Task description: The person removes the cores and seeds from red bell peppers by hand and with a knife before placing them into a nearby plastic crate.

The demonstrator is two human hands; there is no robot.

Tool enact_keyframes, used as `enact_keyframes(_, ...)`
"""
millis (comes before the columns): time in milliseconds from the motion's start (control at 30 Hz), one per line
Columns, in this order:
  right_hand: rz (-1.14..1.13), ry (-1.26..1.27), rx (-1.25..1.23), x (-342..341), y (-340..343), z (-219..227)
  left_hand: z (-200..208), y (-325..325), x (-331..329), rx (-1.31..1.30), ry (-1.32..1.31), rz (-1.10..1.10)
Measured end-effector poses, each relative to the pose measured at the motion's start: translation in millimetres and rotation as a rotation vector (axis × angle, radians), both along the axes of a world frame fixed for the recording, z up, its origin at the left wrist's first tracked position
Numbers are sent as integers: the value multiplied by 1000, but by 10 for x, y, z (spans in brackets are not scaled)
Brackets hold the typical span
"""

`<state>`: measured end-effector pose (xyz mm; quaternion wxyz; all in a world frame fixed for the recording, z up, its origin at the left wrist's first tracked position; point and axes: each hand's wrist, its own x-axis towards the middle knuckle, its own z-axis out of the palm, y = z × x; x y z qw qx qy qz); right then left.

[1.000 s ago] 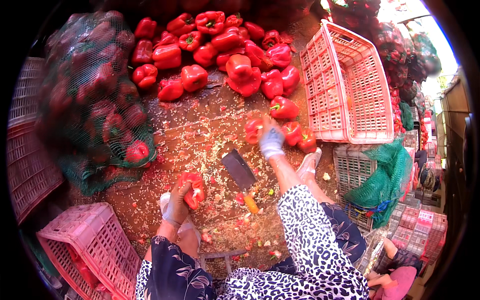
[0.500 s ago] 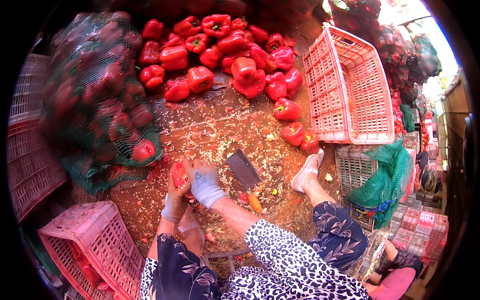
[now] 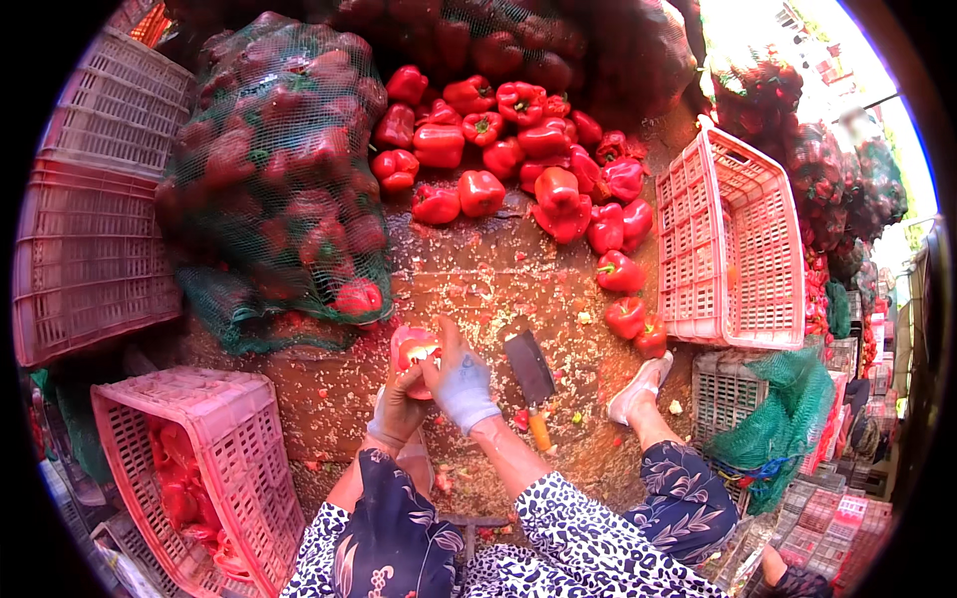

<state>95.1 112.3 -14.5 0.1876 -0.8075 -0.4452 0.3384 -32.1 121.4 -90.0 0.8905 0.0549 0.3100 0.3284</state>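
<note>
My left hand [image 3: 395,407] grips a cut red pepper [image 3: 414,351] from below, its pale hollow inside facing up. My right hand [image 3: 461,381], in a light grey glove, presses its fingers into the pepper's open top. A cleaver [image 3: 529,369] with a dark blade and an orange handle lies flat on the wet board [image 3: 498,289], just right of my right hand. A heap of whole red peppers [image 3: 518,159] covers the far side of the board.
A green net sack of peppers [image 3: 274,179] bulges at the left. One pink crate [image 3: 738,239] stands tilted at the right; another pink crate [image 3: 189,458] at lower left holds cut peppers. Stacked pink crates [image 3: 90,229] fill the far left. My sandalled foot [image 3: 643,384] rests near the cleaver.
My right hand came back from the far peppers, first empty beside the pepper, now on its open top. The left hand lifted the pepper slightly toward the board's middle.
</note>
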Motion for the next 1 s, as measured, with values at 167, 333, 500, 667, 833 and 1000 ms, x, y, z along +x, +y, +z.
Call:
enact_keyframes(167,321,190,76,-185,203,320,479,108,-453,119,-39,42)
enact_keyframes(333,910,507,343,-1021,615,1563,1552,78,-1670,342,105,413)
enact_keyframes(500,1131,716,400,-1375,715,2186,2243,-362,-3226,670,626,794)
enact_keyframes(667,914,83,312,-700,586,1422,1309,-778,-4497,661,1618,357)
enact_keyframes(833,545,-57,101,1010,383,327,1405,-424,-3239,801,1794,251)
enact_keyframes(1000,117,-333,106,2654,925,-123,1156,-314,-3191,916,1999,11)
